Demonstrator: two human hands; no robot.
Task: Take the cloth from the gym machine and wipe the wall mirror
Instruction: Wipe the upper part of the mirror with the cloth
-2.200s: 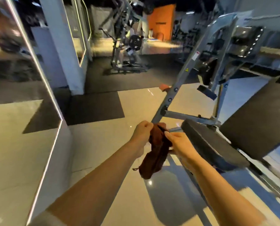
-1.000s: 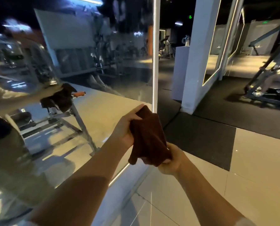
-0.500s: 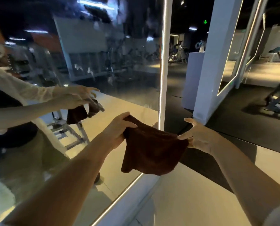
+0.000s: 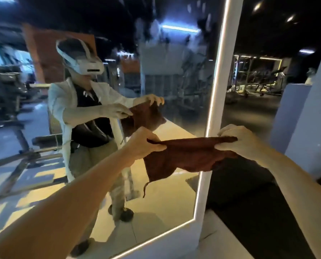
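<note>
Brown cloth [image 4: 186, 156] held up in the air, stretched roughly flat between both hands, in front of the lower right part of the wall mirror [image 4: 174, 81]. Can't tell if it touches the glass. Left hand [image 4: 146, 142] pinches the cloth's left top edge, fingers curled over the fabric. Right hand [image 4: 236, 140] grips the right top corner, fingers curled around it. Cloth sags below the hands; a loose thread or tag dangles from the lower left corner. No readable label on the cloth.

Mirror has a white frame [image 4: 215, 109] with a lit strip along its right and bottom edges. Glass shows smears and streaks in the upper part. Reflection [image 4: 84, 118] shows the person in a white headset, white open jacket over a dark top, light trousers, dark shoes, holding the cloth with both hands. Reflected gym machine frame [image 4: 25, 157] sits at lower left of the mirror, with an orange wall panel behind it. No writing readable anywhere.

Right of the frame: dark gym floor [image 4: 249, 193], distant machines [image 4: 259, 86] with yellow-lit frames, a pale pillar [image 4: 309, 128] at the far right edge. Ceiling dark with a few lights. Both forearms bare, reaching in from the bottom of the view.
</note>
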